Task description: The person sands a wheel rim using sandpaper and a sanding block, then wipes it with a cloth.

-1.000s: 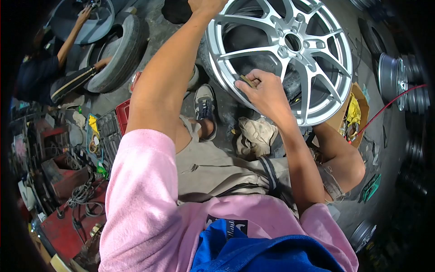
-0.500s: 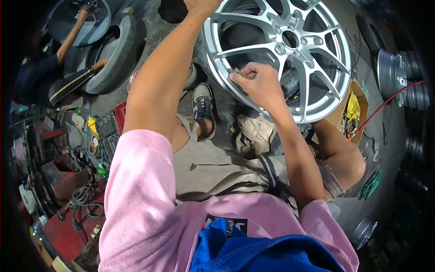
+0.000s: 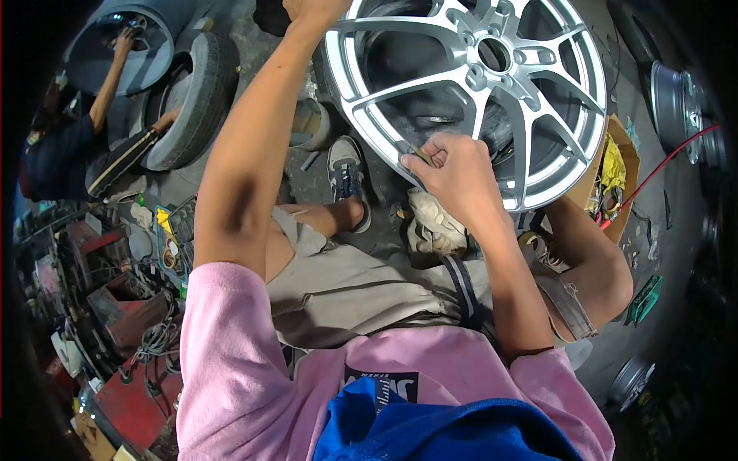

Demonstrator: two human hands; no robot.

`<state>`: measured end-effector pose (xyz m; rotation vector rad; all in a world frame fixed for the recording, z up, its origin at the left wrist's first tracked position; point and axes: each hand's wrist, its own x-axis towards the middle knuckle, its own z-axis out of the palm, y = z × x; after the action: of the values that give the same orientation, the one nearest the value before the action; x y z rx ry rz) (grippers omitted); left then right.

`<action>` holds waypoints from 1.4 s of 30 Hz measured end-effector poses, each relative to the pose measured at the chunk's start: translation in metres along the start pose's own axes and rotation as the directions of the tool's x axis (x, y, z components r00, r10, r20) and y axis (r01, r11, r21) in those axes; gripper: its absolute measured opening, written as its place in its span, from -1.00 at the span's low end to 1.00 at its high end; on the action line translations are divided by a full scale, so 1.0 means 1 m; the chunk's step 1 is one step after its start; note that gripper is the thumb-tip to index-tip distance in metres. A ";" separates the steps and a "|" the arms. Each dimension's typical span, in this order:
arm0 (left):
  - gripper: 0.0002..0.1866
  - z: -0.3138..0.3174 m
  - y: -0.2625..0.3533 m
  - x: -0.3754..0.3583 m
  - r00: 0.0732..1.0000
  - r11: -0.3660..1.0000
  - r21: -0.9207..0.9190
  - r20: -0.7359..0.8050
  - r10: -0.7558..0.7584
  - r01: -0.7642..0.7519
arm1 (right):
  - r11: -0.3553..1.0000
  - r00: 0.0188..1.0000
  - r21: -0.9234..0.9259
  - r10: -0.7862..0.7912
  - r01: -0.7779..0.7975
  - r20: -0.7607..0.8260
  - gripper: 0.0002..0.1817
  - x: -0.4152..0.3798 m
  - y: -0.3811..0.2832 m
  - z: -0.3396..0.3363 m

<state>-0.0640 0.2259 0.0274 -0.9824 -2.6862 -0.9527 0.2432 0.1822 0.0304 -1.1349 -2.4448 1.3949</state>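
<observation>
A large silver alloy wheel rim (image 3: 530, 119) with split spokes lies tilted in front of my knees. My right hand (image 3: 465, 173) is closed in a pinch on a small, thin, brownish folded piece that looks like sandpaper (image 3: 420, 154). Its tip meets the rim's near-left outer lip. At the top edge of the view, my left hand (image 3: 317, 9) is beside the rim's upper left edge. Its fingers are mostly cut off, so their grip cannot be made out. A dark tire shows through the spokes, under the rim.
A crumpled pale cloth (image 3: 437, 223) lies below the rim, and a cardboard box (image 3: 621, 157) stands right of it. Other rims (image 3: 669, 111) are at far right. Another person sits at upper left by a tire (image 3: 204, 100) and a basin (image 3: 150, 65). Tools and red metal boxes (image 3: 134, 403) crowd the left.
My right hand has shifted slightly down and right with the small folded piece, along the rim's lip. My left arm has moved a little left. The camera view has shifted too.
</observation>
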 end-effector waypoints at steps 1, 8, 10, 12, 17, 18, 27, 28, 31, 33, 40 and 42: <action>-0.47 0.001 0.000 0.000 1.000 1.000 0.007 -0.029 -0.009 0.009 | 0.999 0.999 0.004 0.034 -0.034 0.018 -0.65 0.000 -0.001 -0.002; -0.48 0.004 -0.001 -0.001 0.999 0.998 0.064 -0.032 0.005 -0.003 | 0.993 0.997 0.116 -0.025 0.033 -0.070 -0.67 0.018 0.001 0.010; -0.48 0.003 0.001 -0.001 1.000 0.998 0.056 -0.029 0.003 -0.002 | 0.996 0.997 0.066 0.054 -0.057 0.049 -0.65 0.015 -0.001 0.004; -0.49 0.004 0.000 -0.002 1.000 0.999 0.044 -0.023 -0.004 0.005 | 0.997 0.999 0.074 0.029 -0.031 0.032 -0.65 0.016 0.001 0.006; -0.51 0.003 -0.001 -0.002 1.000 1.000 0.030 -0.017 0.003 -0.002 | 0.983 0.988 0.145 -0.095 0.113 -0.121 -0.64 0.033 -0.002 0.024; -0.51 0.002 0.000 -0.001 1.000 1.000 0.030 -0.023 0.003 -0.002 | 0.985 0.993 0.142 -0.083 0.095 -0.086 -0.64 0.034 -0.006 0.023; -0.54 0.000 0.001 -0.004 1.000 1.000 0.018 0.021 -0.009 0.008 | 0.997 1.000 0.074 -0.023 0.023 0.004 -0.63 0.031 -0.005 0.013; -0.52 0.000 0.000 -0.004 1.000 1.000 -0.015 0.012 0.012 -0.012 | 0.995 1.000 0.094 -0.026 0.025 0.002 -0.62 0.033 -0.009 0.015; -0.49 0.001 -0.003 -0.002 0.999 0.999 -0.026 -0.011 0.037 -0.038 | 0.998 0.998 0.062 -0.027 0.024 0.060 -0.61 0.027 -0.011 0.006; -0.48 0.005 -0.005 -0.002 0.999 0.999 -0.013 -0.017 0.041 -0.041 | 1.000 0.993 0.005 -0.014 0.014 0.117 -0.60 0.023 -0.007 -0.001; -0.48 0.005 -0.007 -0.001 0.999 0.999 0.027 -0.036 0.026 -0.025 | 0.981 0.999 0.187 -0.046 0.045 0.001 -0.64 0.037 -0.003 0.025; -0.46 0.008 -0.008 0.000 0.998 0.999 -0.008 -0.042 0.047 -0.047 | 0.977 0.997 0.199 -0.076 0.073 0.004 -0.65 0.034 -0.001 0.022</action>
<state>-0.0681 0.2254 0.0167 -1.0112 -2.6152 -0.9666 0.2093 0.1883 0.0096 -0.9835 -2.2674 1.5838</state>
